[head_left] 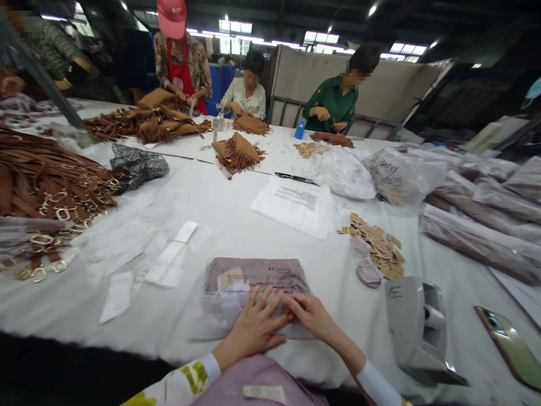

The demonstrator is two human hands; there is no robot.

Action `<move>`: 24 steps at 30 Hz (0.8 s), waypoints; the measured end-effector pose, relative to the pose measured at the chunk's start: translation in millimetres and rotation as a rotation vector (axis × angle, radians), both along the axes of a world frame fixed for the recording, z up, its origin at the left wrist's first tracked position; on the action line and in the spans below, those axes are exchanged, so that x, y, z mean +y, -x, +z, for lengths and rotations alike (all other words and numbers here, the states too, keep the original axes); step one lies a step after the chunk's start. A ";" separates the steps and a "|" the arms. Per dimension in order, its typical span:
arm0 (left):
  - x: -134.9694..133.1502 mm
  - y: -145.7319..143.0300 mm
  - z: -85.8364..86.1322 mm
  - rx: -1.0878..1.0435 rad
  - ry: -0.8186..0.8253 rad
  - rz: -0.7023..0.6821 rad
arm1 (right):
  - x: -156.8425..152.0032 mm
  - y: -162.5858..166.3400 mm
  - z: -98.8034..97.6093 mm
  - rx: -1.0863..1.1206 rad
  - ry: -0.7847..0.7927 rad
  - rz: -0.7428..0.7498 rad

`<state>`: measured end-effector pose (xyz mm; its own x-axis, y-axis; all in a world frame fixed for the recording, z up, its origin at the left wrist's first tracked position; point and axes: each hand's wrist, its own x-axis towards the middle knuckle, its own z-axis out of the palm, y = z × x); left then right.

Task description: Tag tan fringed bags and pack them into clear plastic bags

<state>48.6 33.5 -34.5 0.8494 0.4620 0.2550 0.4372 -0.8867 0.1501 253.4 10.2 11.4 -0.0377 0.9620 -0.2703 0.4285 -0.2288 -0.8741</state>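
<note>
A mauve-brown bag [257,268] lies flat inside a clear printed plastic bag [211,316] at the table's front edge. Through the film, a tan tag [231,277] and a white slip [235,286] show on its left part. My left hand [256,324] rests on the package with its fingers spread. Close beside it, my right hand [310,314] has thumb and forefinger pinched together on the plastic bag near the package's lower right; the exact grip is partly hidden.
Brown straps with gold buckles [59,186] pile at the left, near folded white strips [173,254]. Printed plastic bags [293,203] lie ahead. To the right are tan tags [376,245], a grey tape dispenser [416,327], a phone [509,344] and wrapped goods [477,242]. Several people work across the table.
</note>
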 end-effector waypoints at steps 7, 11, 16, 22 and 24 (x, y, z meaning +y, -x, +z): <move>-6.2 15.6 0.6 0.011 -0.108 0.024 | 1.4 10.8 -29.2 -0.180 -0.077 -0.205; -15.3 56.2 -7.9 0.050 -0.129 0.213 | -0.9 9.8 -26.5 -0.239 -0.087 -0.190; -16.6 117.5 -23.4 0.144 -0.033 0.670 | -1.8 11.5 -31.5 -0.282 -0.128 -0.187; -28.5 143.4 -46.8 0.151 0.032 0.755 | -33.9 -3.3 -13.0 -0.351 -0.283 -0.301; -33.3 145.3 -54.5 0.128 0.038 0.762 | -60.5 -25.5 3.3 -0.437 -0.373 -0.473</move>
